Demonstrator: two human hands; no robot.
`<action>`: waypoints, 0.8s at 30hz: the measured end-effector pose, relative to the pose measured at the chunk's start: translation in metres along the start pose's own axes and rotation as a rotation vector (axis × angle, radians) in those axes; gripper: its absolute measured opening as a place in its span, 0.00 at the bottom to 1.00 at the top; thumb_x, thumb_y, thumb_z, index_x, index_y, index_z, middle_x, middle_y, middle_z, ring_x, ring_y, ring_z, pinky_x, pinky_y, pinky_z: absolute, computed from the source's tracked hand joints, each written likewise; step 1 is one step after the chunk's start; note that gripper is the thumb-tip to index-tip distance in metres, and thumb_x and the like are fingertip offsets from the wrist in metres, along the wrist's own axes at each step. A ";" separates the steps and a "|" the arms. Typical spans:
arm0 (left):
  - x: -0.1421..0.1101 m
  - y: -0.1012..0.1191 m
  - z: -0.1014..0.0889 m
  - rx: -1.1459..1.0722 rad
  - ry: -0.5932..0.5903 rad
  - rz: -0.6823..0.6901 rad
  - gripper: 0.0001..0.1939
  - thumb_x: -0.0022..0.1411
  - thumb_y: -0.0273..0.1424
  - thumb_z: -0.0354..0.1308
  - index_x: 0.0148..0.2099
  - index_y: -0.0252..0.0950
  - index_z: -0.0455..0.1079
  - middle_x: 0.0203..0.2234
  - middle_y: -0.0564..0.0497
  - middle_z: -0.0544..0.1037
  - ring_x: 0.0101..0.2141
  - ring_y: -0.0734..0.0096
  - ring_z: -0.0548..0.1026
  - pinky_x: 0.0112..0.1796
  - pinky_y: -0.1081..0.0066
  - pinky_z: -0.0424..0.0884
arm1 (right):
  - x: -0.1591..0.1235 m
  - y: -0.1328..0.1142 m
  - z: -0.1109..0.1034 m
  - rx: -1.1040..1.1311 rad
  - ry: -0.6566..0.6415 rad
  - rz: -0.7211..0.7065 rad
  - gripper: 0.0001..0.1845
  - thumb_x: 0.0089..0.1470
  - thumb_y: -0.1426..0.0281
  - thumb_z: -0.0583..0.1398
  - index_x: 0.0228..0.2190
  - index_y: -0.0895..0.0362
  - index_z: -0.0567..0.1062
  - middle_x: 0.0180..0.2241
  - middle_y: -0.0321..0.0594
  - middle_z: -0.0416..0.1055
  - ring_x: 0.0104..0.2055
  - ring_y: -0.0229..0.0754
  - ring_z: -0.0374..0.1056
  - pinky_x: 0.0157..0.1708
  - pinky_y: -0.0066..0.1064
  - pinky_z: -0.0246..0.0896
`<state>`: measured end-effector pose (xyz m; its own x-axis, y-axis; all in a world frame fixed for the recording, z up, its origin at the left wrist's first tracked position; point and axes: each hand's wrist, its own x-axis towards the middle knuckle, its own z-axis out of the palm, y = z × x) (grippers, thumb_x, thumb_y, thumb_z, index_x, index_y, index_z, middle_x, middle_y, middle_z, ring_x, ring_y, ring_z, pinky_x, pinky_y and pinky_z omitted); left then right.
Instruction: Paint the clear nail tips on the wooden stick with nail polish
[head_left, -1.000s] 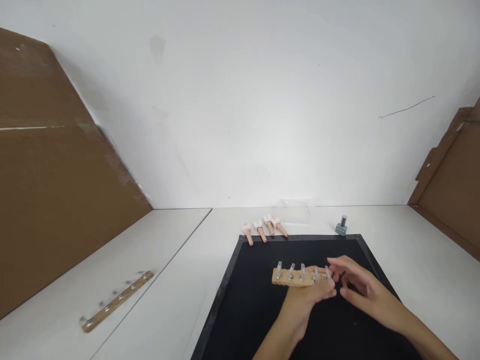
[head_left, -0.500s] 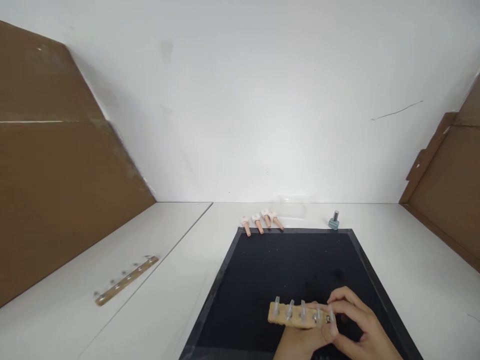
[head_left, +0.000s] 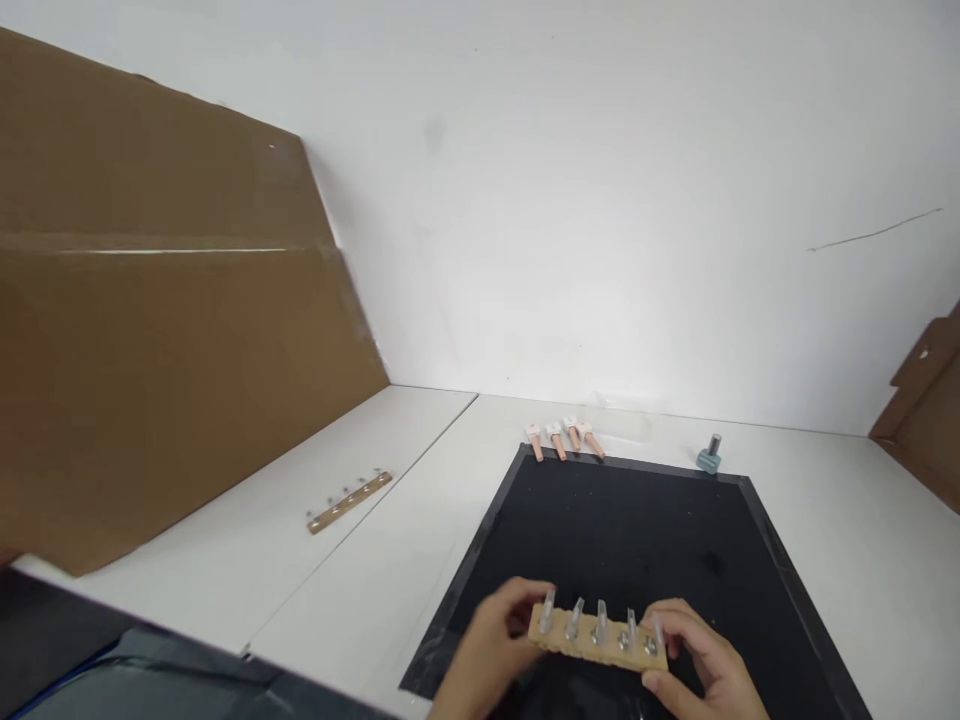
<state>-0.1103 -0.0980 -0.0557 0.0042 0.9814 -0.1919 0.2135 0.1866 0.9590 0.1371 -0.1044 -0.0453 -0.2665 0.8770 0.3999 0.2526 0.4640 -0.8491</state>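
Note:
A pale wooden strip (head_left: 611,648) carries a row of several clear upright nail tips on shiny round mounts. It is held over the black mat (head_left: 600,520), its right end slightly lower than its left. My left hand (head_left: 499,640) is closed about the left end, thumb and fingers at its edge. At the other end, my right hand (head_left: 701,660) pinches the strip, with the thumb in front and the fingers behind. Parts of the fingers are hidden by the wood. A similar wooden strip (head_left: 349,503) with clear tips lies on the white table to the left.
Several small white bottles with pink caps (head_left: 556,442) lie at the mat's far left edge. A teal bottle with a grey cap (head_left: 709,456) stands beyond the far right. Behind lies a clear plastic piece (head_left: 622,425). Cardboard panels (head_left: 187,350) flank the white table (head_left: 420,560).
My left hand has shifted from the strip's right part to its left end. My right hand has come in and closed on the right end. The view has turned left.

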 end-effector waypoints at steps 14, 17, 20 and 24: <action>0.030 -0.041 -0.202 0.669 1.097 -0.324 0.30 0.53 0.38 0.50 0.55 0.22 0.61 0.52 0.30 0.67 0.56 0.43 0.62 0.54 0.53 0.57 | -0.006 -0.012 0.008 -0.002 0.031 -0.070 0.05 0.47 0.70 0.65 0.30 0.52 0.79 0.27 0.39 0.76 0.24 0.40 0.70 0.22 0.23 0.68; 0.032 -0.039 -0.226 0.676 1.047 -0.316 0.28 0.50 0.37 0.53 0.50 0.22 0.66 0.49 0.28 0.69 0.55 0.39 0.64 0.54 0.51 0.58 | -0.010 -0.012 0.002 -0.006 0.045 -0.043 0.04 0.46 0.68 0.65 0.30 0.52 0.79 0.27 0.39 0.76 0.24 0.40 0.70 0.23 0.23 0.68; 0.030 -0.036 -0.241 0.682 0.969 -0.257 0.16 0.48 0.36 0.54 0.37 0.31 0.71 0.42 0.35 0.75 0.51 0.41 0.68 0.51 0.52 0.62 | -0.017 -0.007 -0.005 -0.015 0.024 0.010 0.06 0.47 0.66 0.65 0.30 0.52 0.79 0.28 0.40 0.76 0.26 0.41 0.70 0.25 0.24 0.68; 0.021 -0.032 -0.242 0.674 0.894 -0.138 0.09 0.46 0.37 0.55 0.24 0.37 0.66 0.30 0.41 0.76 0.43 0.44 0.73 0.46 0.56 0.68 | -0.027 -0.001 -0.012 -0.008 0.082 0.061 0.10 0.48 0.61 0.65 0.30 0.53 0.80 0.28 0.41 0.75 0.26 0.42 0.69 0.26 0.27 0.69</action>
<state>-0.3534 -0.0722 -0.0400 -0.7036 0.6847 0.1904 0.6430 0.4992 0.5809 0.1555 -0.1268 -0.0510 -0.1730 0.9108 0.3749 0.2737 0.4101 -0.8700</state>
